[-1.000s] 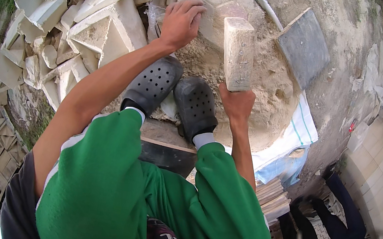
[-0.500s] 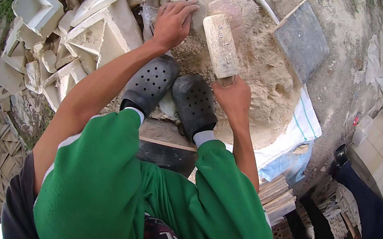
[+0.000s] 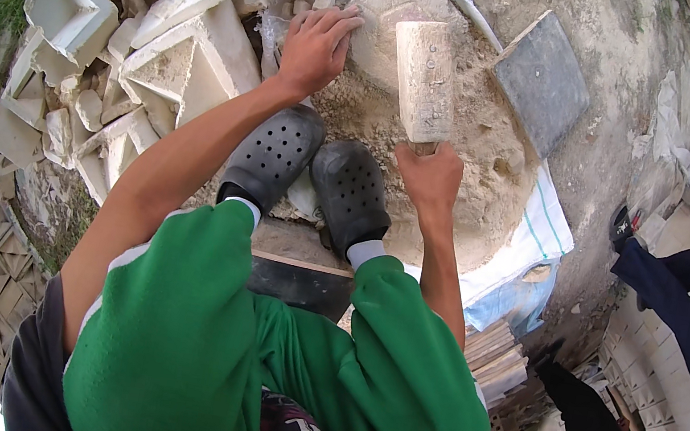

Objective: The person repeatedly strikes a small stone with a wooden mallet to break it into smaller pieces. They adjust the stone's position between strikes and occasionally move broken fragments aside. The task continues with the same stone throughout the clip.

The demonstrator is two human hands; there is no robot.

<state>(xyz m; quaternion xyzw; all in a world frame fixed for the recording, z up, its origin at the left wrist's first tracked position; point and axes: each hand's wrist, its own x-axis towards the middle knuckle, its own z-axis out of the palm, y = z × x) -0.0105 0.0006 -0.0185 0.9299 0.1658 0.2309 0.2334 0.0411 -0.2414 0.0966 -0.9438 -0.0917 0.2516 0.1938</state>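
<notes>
Right hand (image 3: 429,176): gripping block-headed mallet (image 3: 423,83), which lies over powdery heap (image 3: 481,183); left hand (image 3: 313,53): palm down, fingers loosely extended near the mallet; possible hazard: bruised left fingers, through stray aim

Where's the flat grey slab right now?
In the head view, the grey slab lies upper right of centre, beside the pale heap and right of the mallet held in the right hand.
</notes>
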